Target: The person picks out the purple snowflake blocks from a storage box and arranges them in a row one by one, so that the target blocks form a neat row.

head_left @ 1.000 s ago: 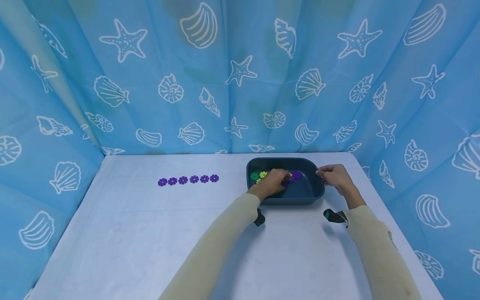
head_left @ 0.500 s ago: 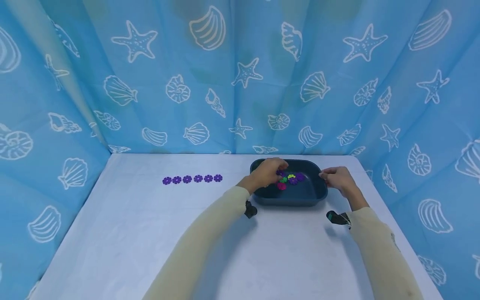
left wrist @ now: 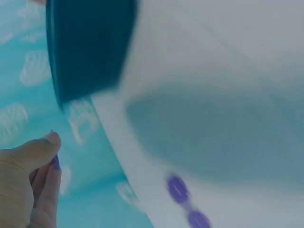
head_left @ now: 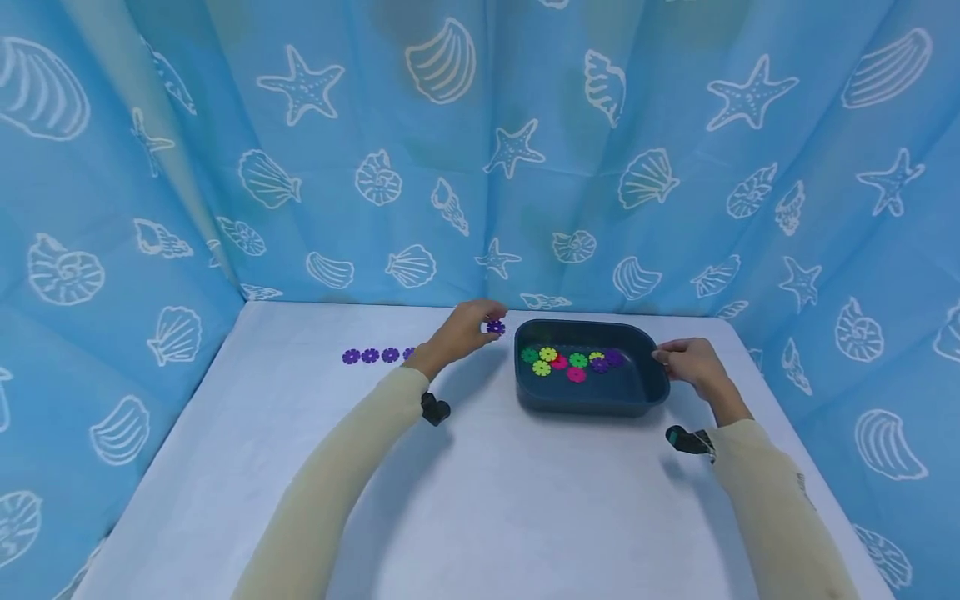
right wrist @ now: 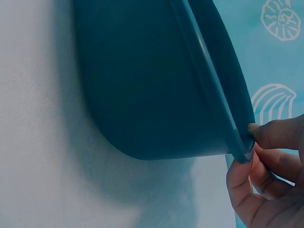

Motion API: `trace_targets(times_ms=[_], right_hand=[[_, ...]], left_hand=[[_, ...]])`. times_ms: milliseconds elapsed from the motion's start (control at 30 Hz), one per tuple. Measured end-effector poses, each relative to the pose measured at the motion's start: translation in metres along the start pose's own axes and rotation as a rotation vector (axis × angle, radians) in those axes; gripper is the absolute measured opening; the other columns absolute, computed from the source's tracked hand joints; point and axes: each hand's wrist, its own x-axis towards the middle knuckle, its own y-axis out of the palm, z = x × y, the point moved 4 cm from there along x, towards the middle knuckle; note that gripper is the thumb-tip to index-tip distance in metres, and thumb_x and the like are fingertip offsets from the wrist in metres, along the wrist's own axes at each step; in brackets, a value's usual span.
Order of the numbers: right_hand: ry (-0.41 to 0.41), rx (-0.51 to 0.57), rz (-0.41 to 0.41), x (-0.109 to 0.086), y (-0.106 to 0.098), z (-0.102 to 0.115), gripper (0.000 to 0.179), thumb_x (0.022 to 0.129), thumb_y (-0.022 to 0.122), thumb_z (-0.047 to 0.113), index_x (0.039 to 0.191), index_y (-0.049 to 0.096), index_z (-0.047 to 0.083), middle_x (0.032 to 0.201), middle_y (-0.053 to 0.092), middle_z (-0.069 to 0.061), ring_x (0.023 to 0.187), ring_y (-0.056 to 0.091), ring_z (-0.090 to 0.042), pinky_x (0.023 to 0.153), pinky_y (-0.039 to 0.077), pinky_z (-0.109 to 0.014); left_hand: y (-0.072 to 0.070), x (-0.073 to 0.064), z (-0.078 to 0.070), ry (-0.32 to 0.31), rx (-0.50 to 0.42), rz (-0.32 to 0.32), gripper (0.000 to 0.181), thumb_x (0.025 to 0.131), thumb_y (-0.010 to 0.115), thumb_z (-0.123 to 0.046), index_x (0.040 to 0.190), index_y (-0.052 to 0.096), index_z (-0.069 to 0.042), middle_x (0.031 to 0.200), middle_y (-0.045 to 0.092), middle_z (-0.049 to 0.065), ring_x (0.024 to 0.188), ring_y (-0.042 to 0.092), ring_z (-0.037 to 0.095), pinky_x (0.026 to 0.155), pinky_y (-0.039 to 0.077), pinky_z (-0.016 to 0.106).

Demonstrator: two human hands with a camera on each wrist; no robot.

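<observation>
Between the thumb and fingers of my left hand (head_left: 463,330) is a purple flower-shaped disc (head_left: 496,327), held above the table to the left of a dark blue-grey tub (head_left: 592,408). Only a sliver of that disc shows in the left wrist view. My right hand (head_left: 692,363) pinches the tub's right rim, thumb on the inside and fingers beneath, as the right wrist view shows. Inside the tub lie green, yellow, pink and purple flower discs (head_left: 576,375). A row of purple flower discs (head_left: 371,355) lies on the table, its right end hidden by my left hand and wrist.
A white cloth covers the table (head_left: 525,500). Behind it and along both sides hangs a blue curtain (head_left: 480,208) printed with shells and starfish. The tub stands near the back edge, right of the row.
My left hand has come up out of the tub and moved left, bringing a purple flower disc with it. The right hand stays on the rim. The head view has shifted slightly.
</observation>
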Motion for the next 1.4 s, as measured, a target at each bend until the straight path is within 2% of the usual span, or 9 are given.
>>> trace_targets(times_ms=[200,400,533,733,867,1033,1233,1400], right_hand=[[-0.014,-0.002,0.013,-0.003,-0.003,-0.002,0.043,0.102,0.048,0.02,0.132,0.049,-0.01,0.127,0.051,-0.029,0.105,0.056,-0.038,0.094,0.051,-0.046],[-0.027,-0.005,0.018,-0.002,-0.003,-0.004,0.043,0.102,0.046,0.021,0.132,0.049,-0.01,0.126,0.052,-0.029,0.104,0.057,-0.038,0.093,0.051,-0.047],[-0.026,0.005,0.023,-0.002,-0.001,-0.004,0.043,0.102,0.047,0.022,0.132,0.049,-0.01,0.127,0.052,-0.029,0.103,0.057,-0.037,0.093,0.051,-0.046],[-0.016,0.02,0.021,-0.002,-0.001,-0.003,0.045,0.102,0.048,0.022,0.133,0.048,-0.01,0.128,0.051,-0.029,0.106,0.057,-0.038,0.094,0.051,-0.046],[-0.022,0.019,0.027,-0.003,0.0,0.0,0.046,0.102,0.048,0.023,0.134,0.048,-0.01,0.129,0.05,-0.029,0.107,0.057,-0.038,0.095,0.05,-0.047],[-0.023,0.022,0.036,-0.004,0.001,0.002,0.046,0.102,0.048,0.023,0.134,0.047,-0.011,0.129,0.05,-0.03,0.107,0.056,-0.038,0.095,0.05,-0.047],[-0.029,0.025,0.046,-0.007,0.001,0.002,0.046,0.103,0.048,0.022,0.134,0.047,-0.011,0.129,0.05,-0.03,0.106,0.056,-0.038,0.095,0.05,-0.047],[-0.023,0.029,0.042,-0.007,0.002,0.003,0.044,0.103,0.048,0.022,0.134,0.048,-0.01,0.129,0.05,-0.029,0.106,0.056,-0.038,0.095,0.05,-0.046]], left_hand=[[-0.033,-0.031,0.047,-0.112,0.021,-0.045,0.045,0.089,0.07,-0.005,0.132,0.056,-0.005,0.127,0.06,0.009,0.119,0.057,0.024,0.099,0.048,0.037],[-0.065,-0.07,0.092,-0.247,0.056,-0.096,0.045,0.09,0.069,-0.004,0.133,0.055,-0.004,0.128,0.059,0.012,0.121,0.055,0.028,0.102,0.046,0.042],[-0.082,-0.098,0.122,-0.339,0.084,-0.118,0.045,0.09,0.069,-0.005,0.132,0.054,-0.004,0.129,0.058,0.014,0.122,0.054,0.031,0.102,0.045,0.044],[-0.101,-0.13,0.159,-0.419,0.127,-0.146,0.044,0.089,0.068,0.0,0.131,0.054,0.0,0.127,0.058,0.019,0.12,0.054,0.035,0.102,0.044,0.047],[-0.106,-0.144,0.172,-0.467,0.138,-0.151,0.044,0.089,0.067,0.002,0.13,0.053,0.002,0.127,0.058,0.021,0.12,0.054,0.037,0.103,0.043,0.049],[-0.107,-0.155,0.179,-0.514,0.117,-0.15,0.044,0.088,0.067,0.004,0.13,0.053,0.003,0.127,0.057,0.022,0.12,0.053,0.038,0.103,0.042,0.051],[-0.105,-0.158,0.183,-0.54,0.103,-0.149,0.046,0.089,0.067,0.003,0.133,0.052,0.002,0.128,0.056,0.022,0.122,0.052,0.038,0.104,0.041,0.05],[-0.104,-0.159,0.185,-0.547,0.076,-0.176,0.047,0.089,0.066,0.003,0.133,0.051,0.002,0.128,0.056,0.023,0.122,0.051,0.039,0.105,0.04,0.051]])
